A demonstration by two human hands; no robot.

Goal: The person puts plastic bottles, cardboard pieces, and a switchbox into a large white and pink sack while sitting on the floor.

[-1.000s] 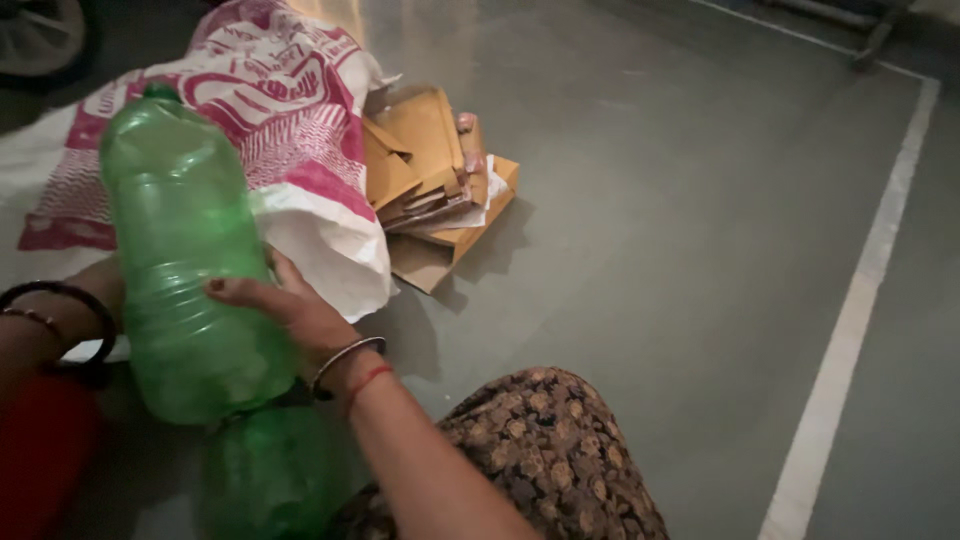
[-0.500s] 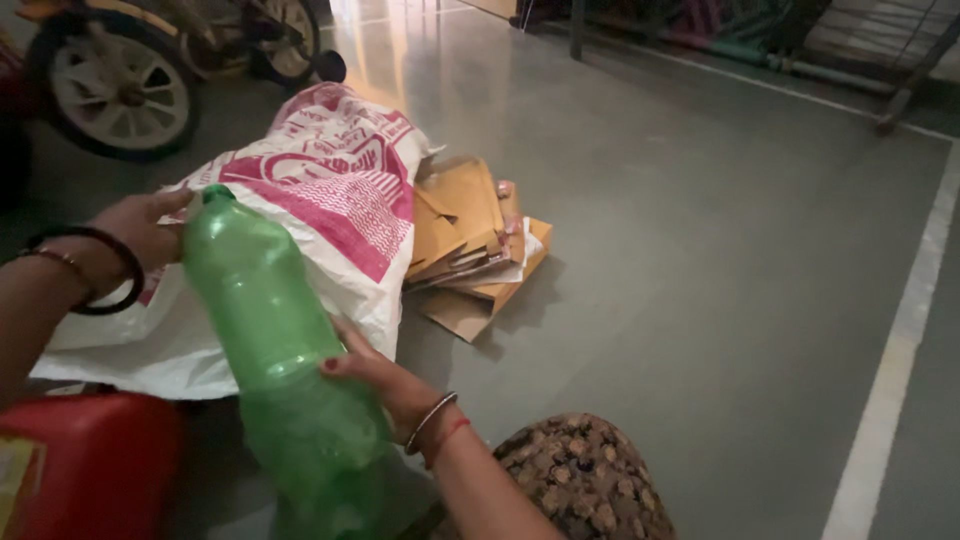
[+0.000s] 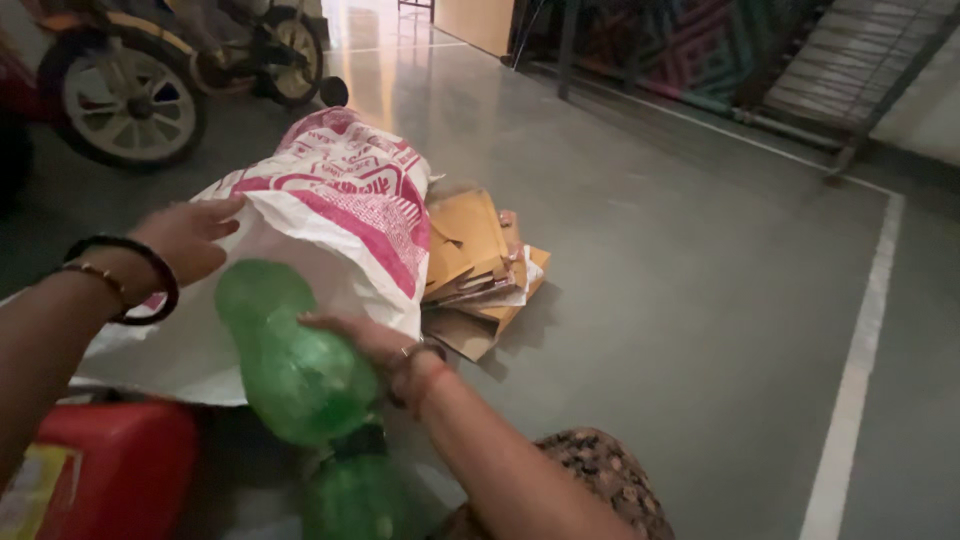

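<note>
A big green plastic bottle is held in the right hand, with the fingers wrapped round its side. The bottle is tipped, and its bottom end is pointed at the open mouth of a white and pink sack. The rim of the sack is gripped by the left hand, so the mouth is kept open. A second green bottle is seen lower down, just under the first one. A red can is set near the sack, on the left. A pile of flat brown cardboard is lying on the grey floor, touching the sack. Wheels of small bikes are parked well behind.

The bottle is smooth and is held by one hand only, so it could be dropped. If the rim is let go, the mouth could fold shut and the bottle could be blocked.
</note>
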